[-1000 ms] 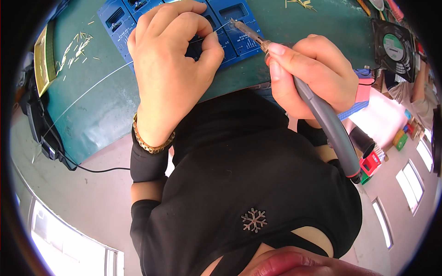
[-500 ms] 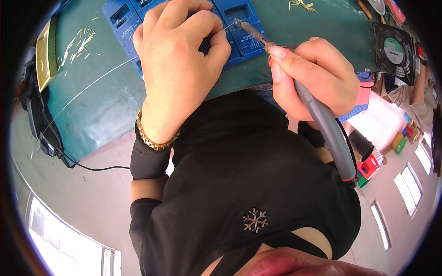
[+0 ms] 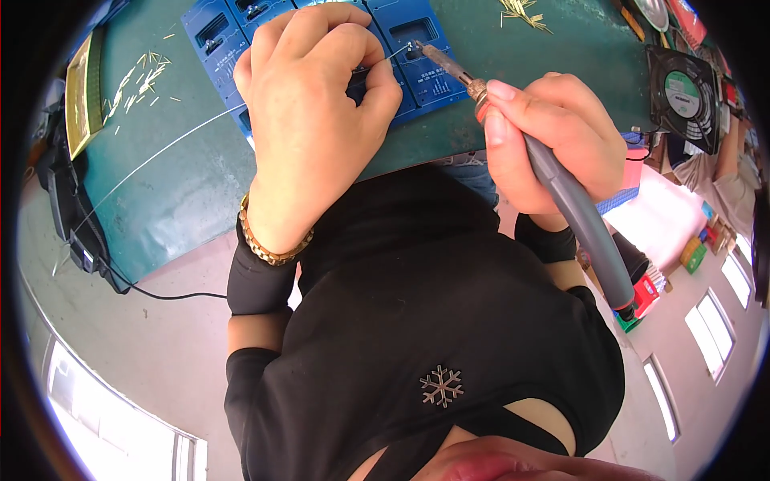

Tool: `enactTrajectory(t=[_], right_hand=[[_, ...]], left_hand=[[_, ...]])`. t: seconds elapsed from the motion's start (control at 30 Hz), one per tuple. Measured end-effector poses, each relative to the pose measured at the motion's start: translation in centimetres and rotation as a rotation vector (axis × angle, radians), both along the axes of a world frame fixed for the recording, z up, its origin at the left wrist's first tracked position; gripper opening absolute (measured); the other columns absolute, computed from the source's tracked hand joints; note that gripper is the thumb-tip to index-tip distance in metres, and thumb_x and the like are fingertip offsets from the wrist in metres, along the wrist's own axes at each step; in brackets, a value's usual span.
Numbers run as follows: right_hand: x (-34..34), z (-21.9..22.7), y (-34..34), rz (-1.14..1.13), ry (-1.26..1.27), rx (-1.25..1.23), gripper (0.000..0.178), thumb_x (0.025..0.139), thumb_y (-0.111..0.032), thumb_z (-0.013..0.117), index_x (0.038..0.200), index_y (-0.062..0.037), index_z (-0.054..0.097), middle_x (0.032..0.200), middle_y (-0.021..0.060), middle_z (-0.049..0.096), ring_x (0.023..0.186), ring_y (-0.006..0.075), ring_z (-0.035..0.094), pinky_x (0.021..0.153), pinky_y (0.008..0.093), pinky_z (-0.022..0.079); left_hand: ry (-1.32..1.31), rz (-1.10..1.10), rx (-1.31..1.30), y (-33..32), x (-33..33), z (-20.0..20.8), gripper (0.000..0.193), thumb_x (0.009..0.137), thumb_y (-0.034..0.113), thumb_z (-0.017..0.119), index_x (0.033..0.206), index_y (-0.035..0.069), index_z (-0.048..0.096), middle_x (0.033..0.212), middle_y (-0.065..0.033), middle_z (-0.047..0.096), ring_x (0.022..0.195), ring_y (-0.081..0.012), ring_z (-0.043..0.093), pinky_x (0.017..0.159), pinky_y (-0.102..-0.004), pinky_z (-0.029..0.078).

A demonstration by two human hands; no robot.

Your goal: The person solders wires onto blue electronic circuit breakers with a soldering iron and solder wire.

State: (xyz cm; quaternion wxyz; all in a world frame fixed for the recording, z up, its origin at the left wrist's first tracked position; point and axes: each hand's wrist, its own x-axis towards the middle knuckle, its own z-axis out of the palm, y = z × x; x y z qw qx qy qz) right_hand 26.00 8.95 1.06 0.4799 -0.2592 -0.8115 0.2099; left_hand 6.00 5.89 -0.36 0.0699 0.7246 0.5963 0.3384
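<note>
Over a blue circuit board panel (image 3: 439, 84) my left hand (image 3: 321, 120) is closed in a pinch on a thin solder wire (image 3: 172, 144). The wire's short end points out past the fingertips toward the board. Its long tail runs down to the left across the mat. My right hand (image 3: 561, 140) grips a grey soldering iron (image 3: 581, 224) like a pen. The iron's tip is near a small shiny spot beside a rectangular cutout in the board, close to the wire end. Whether tip and board touch I cannot tell. My left hand hides part of the panel.
The panel lies on a green mat (image 3: 192, 192). Loose metal pins (image 3: 148, 76) are scattered at left beside a yellow tray (image 3: 83, 96); another pile of pins (image 3: 525, 14) is at the top. A black fan (image 3: 683, 96) stands at right. Another person's arm shows at the far right.
The soldering iron has shifted slightly right and down, its tip moving a little away from the wire end. The board has moved slightly right. My left hand has hardly moved.
</note>
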Motion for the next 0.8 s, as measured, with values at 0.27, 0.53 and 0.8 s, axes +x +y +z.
enactTrajectory(t=[0.27, 0.53, 0.8], right_hand=[[0.1, 0.6, -0.1, 0.013, -0.099, -0.024, 0.019, 0.065, 0.009, 0.075, 0.081, -0.0012, 0.071, 0.062, 0.0044, 0.056, 0.050, 0.0151, 0.058, 0.045, 0.0226, 0.045], [0.1, -0.7, 0.7, -0.071, 0.055, 0.105, 0.024, 0.064, 0.010, 0.071, 0.086, -0.0003, 0.072, 0.062, 0.0050, 0.056, 0.050, 0.0148, 0.056, 0.044, 0.0226, 0.042], [0.8, 0.1, 0.0, 0.008, -0.024, 0.000, 0.024, 0.062, 0.009, 0.073, 0.084, -0.0007, 0.072, 0.061, 0.0039, 0.052, 0.047, 0.0139, 0.051, 0.042, 0.0231, 0.038]], left_hand=[[0.019, -0.006, 0.015, 0.2, 0.2, 0.1, 0.009, 0.071, 0.005, 0.072, 0.076, 0.009, 0.066, 0.105, -0.0010, 0.069, 0.098, -0.0259, 0.059, 0.084, -0.0372, 0.047], [-0.059, 0.063, 0.019, 0.0, 0.2, -0.8, 0.010, 0.068, 0.007, 0.072, 0.073, 0.011, 0.065, 0.103, 0.0028, 0.066, 0.100, -0.0257, 0.056, 0.088, -0.0418, 0.039], [0.024, 0.055, -0.059, -0.2, 0.3, -0.1, 0.009, 0.073, 0.006, 0.072, 0.077, 0.011, 0.065, 0.111, 0.0019, 0.067, 0.109, -0.0250, 0.055, 0.096, -0.0389, 0.038]])
